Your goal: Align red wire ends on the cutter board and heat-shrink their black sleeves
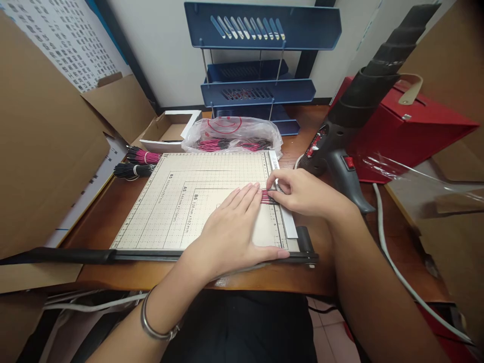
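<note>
A paper cutter (151, 201) with a cream, grid-printed board lies on the desk, its black blade arm (147, 256) lowered along the near edge. My left hand (230, 227) rests flat on the board with its fingers stretched out and its thumb along the blade arm. By its fingertips lies a small row of red and black wires (266, 197), side by side. Their far part under my left hand is hidden. At the cutter's right strip, my right hand (298, 190) pinches the wire ends between thumb and index finger.
Behind the cutter sits a clear plastic bag (234, 132) of red and black wires. Tied wire bundles (132, 170) lie at the left. A heat gun (340, 136) stands at the right, before a red box (408, 121). Blue shelving (260, 30) rises at the back.
</note>
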A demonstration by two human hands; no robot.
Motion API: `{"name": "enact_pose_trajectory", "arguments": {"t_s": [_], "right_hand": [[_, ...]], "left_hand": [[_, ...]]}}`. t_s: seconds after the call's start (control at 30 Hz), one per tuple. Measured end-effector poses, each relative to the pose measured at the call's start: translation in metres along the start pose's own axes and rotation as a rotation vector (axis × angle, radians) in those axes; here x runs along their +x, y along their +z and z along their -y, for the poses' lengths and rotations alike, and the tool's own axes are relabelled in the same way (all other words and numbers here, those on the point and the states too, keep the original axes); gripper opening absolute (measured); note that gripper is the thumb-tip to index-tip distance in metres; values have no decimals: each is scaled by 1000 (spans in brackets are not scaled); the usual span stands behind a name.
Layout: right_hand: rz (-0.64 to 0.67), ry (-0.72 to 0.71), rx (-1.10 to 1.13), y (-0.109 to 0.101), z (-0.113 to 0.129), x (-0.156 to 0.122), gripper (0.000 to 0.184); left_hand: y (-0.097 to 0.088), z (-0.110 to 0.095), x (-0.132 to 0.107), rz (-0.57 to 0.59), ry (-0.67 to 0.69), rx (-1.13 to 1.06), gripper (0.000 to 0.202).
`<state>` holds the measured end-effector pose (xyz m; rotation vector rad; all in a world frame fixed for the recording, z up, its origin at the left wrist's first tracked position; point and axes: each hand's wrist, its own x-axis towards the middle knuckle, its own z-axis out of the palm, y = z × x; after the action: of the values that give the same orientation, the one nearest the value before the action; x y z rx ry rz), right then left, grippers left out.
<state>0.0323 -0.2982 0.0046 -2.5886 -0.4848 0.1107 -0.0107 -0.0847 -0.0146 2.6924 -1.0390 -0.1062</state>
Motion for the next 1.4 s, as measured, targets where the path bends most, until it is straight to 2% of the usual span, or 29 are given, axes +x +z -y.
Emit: {"name": "enact_pose_trajectory", "arguments": {"t_s": [0.13, 0.23, 0.5, 0.7, 1.4], "right_hand": [[5, 0, 1, 0, 0, 0, 15], [6, 0, 1, 1, -1, 0, 15], [6, -7, 8, 2, -2, 1, 14], [-5, -1, 11, 4, -2, 1, 11], [-17, 51, 13, 3, 1, 2, 10]], "left_hand": [[-2, -1, 1, 17, -11, 24, 83], [-3, -1, 1, 29, -11, 48, 70], [0, -7, 2, -13, -22, 80, 68], [-1, -13, 4, 18, -29, 99, 69], [2, -10, 6, -7, 36, 137, 71]]}}
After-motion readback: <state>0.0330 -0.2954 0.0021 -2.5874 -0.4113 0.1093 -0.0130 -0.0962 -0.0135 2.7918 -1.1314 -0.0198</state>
